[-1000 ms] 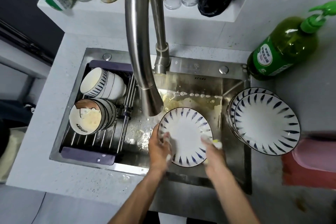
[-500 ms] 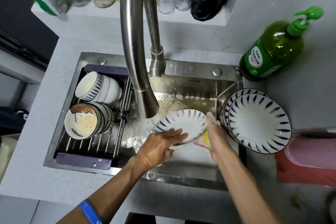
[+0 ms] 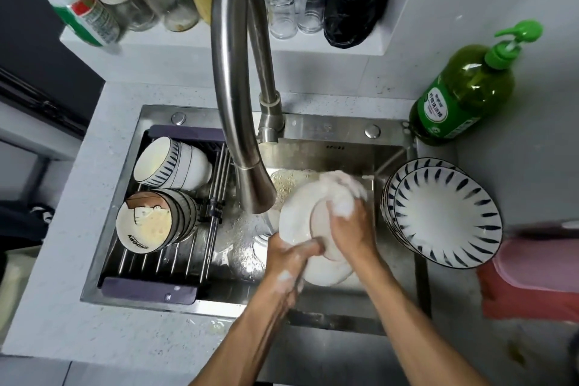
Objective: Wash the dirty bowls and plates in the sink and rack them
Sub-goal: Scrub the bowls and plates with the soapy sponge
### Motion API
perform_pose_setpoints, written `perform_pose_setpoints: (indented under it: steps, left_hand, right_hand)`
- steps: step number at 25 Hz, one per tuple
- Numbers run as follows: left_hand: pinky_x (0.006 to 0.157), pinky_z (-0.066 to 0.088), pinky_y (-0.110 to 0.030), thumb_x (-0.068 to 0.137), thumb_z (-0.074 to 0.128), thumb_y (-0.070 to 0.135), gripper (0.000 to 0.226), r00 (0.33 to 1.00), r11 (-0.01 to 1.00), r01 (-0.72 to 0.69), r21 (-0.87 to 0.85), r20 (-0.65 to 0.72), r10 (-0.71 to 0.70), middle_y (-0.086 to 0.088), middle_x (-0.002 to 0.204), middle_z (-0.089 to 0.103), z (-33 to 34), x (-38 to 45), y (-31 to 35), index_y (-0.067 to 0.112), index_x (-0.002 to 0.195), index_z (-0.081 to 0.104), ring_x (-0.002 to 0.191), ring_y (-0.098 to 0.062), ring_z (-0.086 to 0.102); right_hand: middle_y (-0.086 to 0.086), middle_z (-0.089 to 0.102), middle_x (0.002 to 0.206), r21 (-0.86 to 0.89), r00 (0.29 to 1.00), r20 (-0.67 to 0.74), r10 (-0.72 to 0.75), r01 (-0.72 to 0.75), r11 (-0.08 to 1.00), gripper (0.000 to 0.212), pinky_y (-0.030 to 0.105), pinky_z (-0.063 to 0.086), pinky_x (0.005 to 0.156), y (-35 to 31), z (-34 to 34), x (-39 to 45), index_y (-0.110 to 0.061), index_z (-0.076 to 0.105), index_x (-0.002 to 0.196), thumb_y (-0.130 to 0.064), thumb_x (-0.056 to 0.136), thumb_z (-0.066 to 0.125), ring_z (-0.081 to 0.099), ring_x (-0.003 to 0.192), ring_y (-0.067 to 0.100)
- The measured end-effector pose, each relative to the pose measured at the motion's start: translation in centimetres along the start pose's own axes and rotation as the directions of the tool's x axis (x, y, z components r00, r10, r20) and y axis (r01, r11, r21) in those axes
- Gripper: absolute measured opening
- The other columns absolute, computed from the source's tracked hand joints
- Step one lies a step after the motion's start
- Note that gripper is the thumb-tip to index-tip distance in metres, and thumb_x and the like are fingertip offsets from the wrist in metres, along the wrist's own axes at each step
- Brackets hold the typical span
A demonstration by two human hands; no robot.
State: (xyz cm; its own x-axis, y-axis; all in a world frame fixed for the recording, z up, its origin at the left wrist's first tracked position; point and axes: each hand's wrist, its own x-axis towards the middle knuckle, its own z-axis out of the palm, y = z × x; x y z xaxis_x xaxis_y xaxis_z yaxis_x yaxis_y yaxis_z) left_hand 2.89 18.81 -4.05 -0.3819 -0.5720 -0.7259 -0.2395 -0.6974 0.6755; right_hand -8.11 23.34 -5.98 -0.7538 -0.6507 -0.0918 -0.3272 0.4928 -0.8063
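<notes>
Both hands worked over the stainless steel sink (image 3: 329,138), seen from the head camera. The left hand (image 3: 289,255) gripped the near-left rim of a round white ceramic plate (image 3: 297,216), its fingers curled round the edge and flecked with suds. The plate was held tilted with its plain underside up, just beside the spout of the curved brushed-steel faucet (image 3: 238,78). The right hand (image 3: 351,222) pressed a foamy white scrubbing pad (image 3: 341,185) against the plate's back, fingers curled over it.

At the sink's left end sat a dark-framed wire drying rack (image 3: 147,263). Toward the rack's far edge lay a stack of white bowls with blue stripes (image 3: 172,163), on their sides. Near its middle lay a second stack of bowls with a cartoon print (image 3: 150,222), also on their sides.

On the sink's right edge leaned a stack of white plates with dark blue radial strokes (image 3: 445,213). A green pump bottle of dish soap (image 3: 463,94) stood at the counter's far right corner.
</notes>
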Motion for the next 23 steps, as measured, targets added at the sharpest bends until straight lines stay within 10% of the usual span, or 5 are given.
perform_pose_setpoints:
  steps: [11, 14, 17, 20, 23]
  left_hand:
    - [0.044, 0.05, -0.019, 0.062, 0.068, 0.004, 0.023, 0.993, 0.889, 0.082, -0.451, -0.033, -0.109, -0.009, 0.067, 0.065, 0.0, 0.4, -1.3, 0.002, 0.083, 0.059, 0.056, -0.017, 0.064]
    - [0.07, 0.06, -0.031, 0.053, 0.069, -0.001, 0.046, 0.998, 0.918, 0.069, -0.39, 0.027, -0.063, -0.014, 0.097, 0.072, -0.1, 0.3, -1.7, 0.001, 0.098, 0.065, 0.091, -0.028, 0.069]
    - [0.057, 0.053, -0.027, 0.058, 0.075, -0.002, 0.026, 0.996, 0.968, -0.086, 0.236, -0.011, 0.091, -0.003, 0.073, 0.072, -1.6, 0.2, -2.4, 0.007, 0.081, 0.068, 0.06, -0.005, 0.067]
    - [0.05, 0.049, -0.017, 0.072, 0.067, -0.003, 0.028, 0.888, 0.508, -0.459, 0.729, 0.367, 0.275, 0.011, 0.079, 0.072, -4.0, -0.2, -3.6, 0.011, 0.094, 0.076, 0.05, 0.01, 0.057]
    - [0.102, 0.044, -0.015, 0.063, 0.066, -0.003, 0.069, 0.647, 0.057, -0.731, 0.68, 0.663, 0.376, 0.025, 0.125, 0.06, -5.2, 0.9, -6.0, 0.033, 0.123, 0.068, 0.116, 0.005, 0.057]
  right_hand:
    - [0.009, 0.042, 0.15, -0.215, 0.94, 0.197, -0.277, 0.317, 0.924, 0.05, 0.03, 0.022, 0.118, -0.3, -1.0, -7.6, -0.018, 0.051, 0.141, -0.022, 0.093, 0.038, 0.032, 0.14, 0.028]
    - [0.013, 0.035, 0.154, -0.088, 0.991, -0.081, 0.11, -0.117, 0.989, 0.049, 0.03, 0.023, 0.115, 1.1, -0.4, -6.6, -0.012, 0.04, 0.148, -0.02, 0.099, 0.04, 0.03, 0.141, 0.027]
    - [0.005, 0.054, 0.139, 0.47, 0.815, 0.121, 0.567, -0.55, 0.69, 0.037, 0.029, 0.039, 0.098, 0.0, -1.4, -2.5, -0.023, 0.051, 0.135, -0.035, 0.1, 0.051, 0.052, 0.122, 0.021]
    - [-0.001, 0.063, 0.114, 0.456, 0.658, 0.316, 0.683, -0.737, 0.499, 0.05, 0.037, 0.05, 0.087, 0.2, -2.7, -1.5, -0.028, 0.055, 0.121, -0.049, 0.079, 0.072, 0.061, 0.102, 0.023]
    - [0.008, 0.063, 0.083, 0.448, 0.566, 0.292, 0.771, -0.793, 0.413, 0.038, 0.03, 0.047, 0.061, 2.0, -2.7, -3.1, -0.017, 0.056, 0.092, 0.008, 0.064, 0.063, 0.06, 0.081, 0.026]
